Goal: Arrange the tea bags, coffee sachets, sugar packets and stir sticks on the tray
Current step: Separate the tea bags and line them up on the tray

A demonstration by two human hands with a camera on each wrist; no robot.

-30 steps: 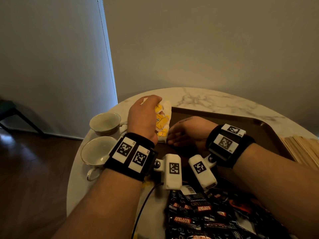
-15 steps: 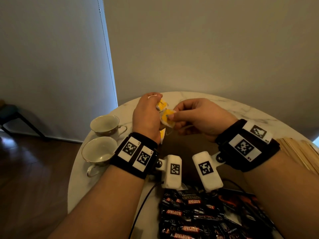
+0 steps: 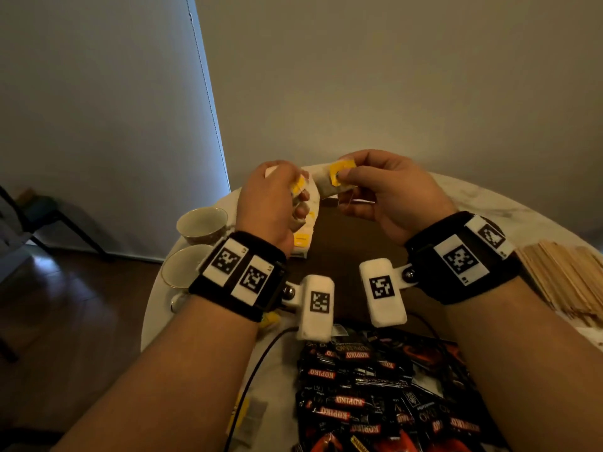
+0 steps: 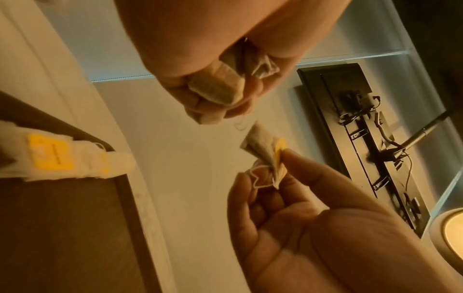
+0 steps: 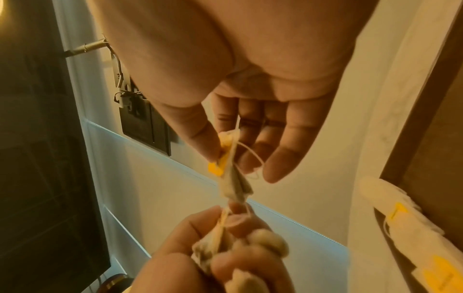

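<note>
A single tea bag, a pale paper pouch with a thin white string and a square yellow tag, is hanging in the air above the far end of the tray, where the right hand is pinching it by the tag between thumb and forefinger, the other fingers loosely spread. Just beside it, the left hand is clenching a bunch of tea bags, crumpled brownish-white pouches poking out between its curled fingers. More tea bags with yellow tags are lying in a row over the tray's left rim. Nearer the person, dark coffee sachets are lying heaped on the round marble table, wooden stir sticks are piled at the right, and two cups are standing at the left.
</note>
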